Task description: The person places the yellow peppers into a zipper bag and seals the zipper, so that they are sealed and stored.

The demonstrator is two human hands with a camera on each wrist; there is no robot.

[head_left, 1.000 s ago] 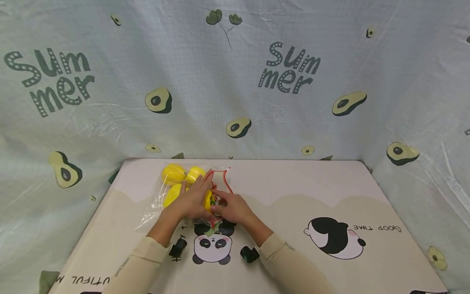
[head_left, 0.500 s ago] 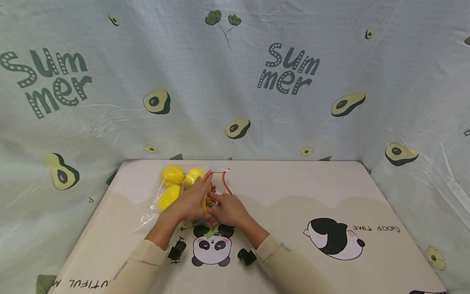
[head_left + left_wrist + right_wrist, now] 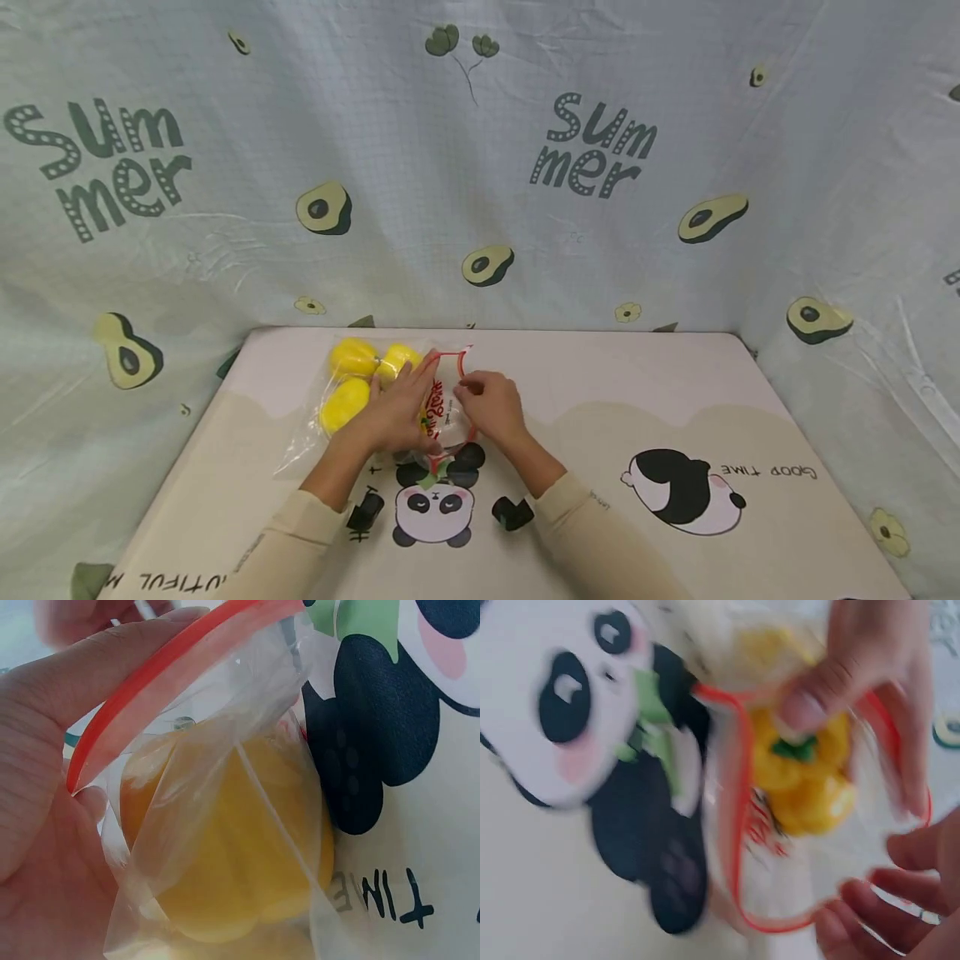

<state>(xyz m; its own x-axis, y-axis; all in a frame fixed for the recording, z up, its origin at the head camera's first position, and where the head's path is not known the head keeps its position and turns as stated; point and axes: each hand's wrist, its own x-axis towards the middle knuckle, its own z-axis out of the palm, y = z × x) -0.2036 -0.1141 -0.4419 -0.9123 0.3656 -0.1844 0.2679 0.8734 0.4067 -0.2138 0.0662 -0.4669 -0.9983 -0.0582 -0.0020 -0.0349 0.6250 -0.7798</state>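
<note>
Head view: a person's left hand (image 3: 401,408) lies across a clear plastic bag (image 3: 306,433), its thumb and fingers spread wide. At the bag's red rim (image 3: 744,780) is the right hand (image 3: 491,406), thumb and fingers apart, blurred in the right wrist view. Just inside the bag's mouth sits a yellow bell pepper with a green stem (image 3: 810,806); three rounded yellow pieces (image 3: 345,404) lie deeper in the bag on the cream, panda-printed tabletop (image 3: 570,383), before a pale avocado-printed curtain (image 3: 420,167).
</note>
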